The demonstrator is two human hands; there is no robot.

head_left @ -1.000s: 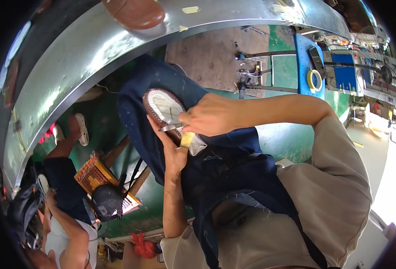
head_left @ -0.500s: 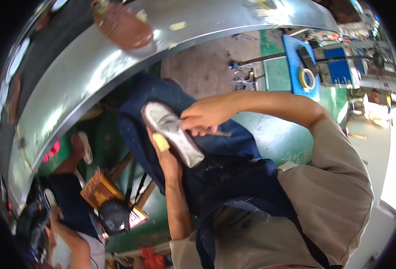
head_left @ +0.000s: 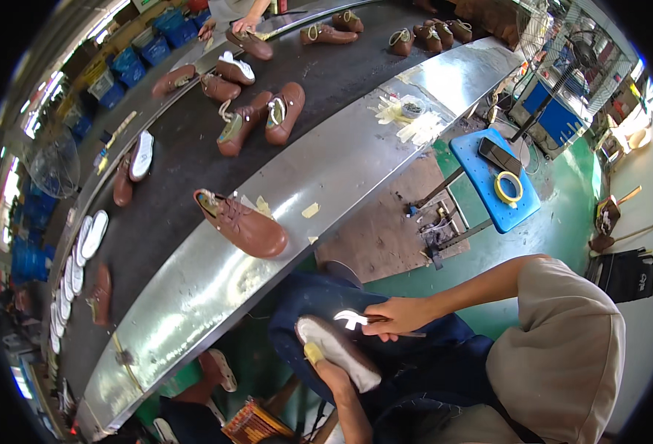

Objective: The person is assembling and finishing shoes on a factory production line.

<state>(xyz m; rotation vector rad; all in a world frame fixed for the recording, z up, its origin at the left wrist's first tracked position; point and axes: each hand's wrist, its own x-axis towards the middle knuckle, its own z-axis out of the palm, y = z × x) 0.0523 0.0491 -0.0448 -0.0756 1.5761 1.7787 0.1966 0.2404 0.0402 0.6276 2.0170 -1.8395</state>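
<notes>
Left hand [head_left: 335,379] clasps the shoe [head_left: 341,355], brown edge [head_left: 359,356] already round its white underside [head_left: 326,340]; right hand [head_left: 400,317] grips a metal tool [head_left: 349,317], one o'clock; what remains, can't tell.

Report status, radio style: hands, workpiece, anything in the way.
Left hand gripping long brown shoe, white underside up. Right hand holding bright metal-headed tool beside it. In the way: only yellow-wrapped left thumb, over underside's edge.

I'm in a shoe workshop: brown shoes [head_left: 285,111] scattered over a long dark belt [head_left: 186,166] edged by a metal counter [head_left: 167,322], white soles [head_left: 92,235] lined up left, blue bins [head_left: 173,24] far left, a co-worker [head_left: 248,24] beyond.
</notes>
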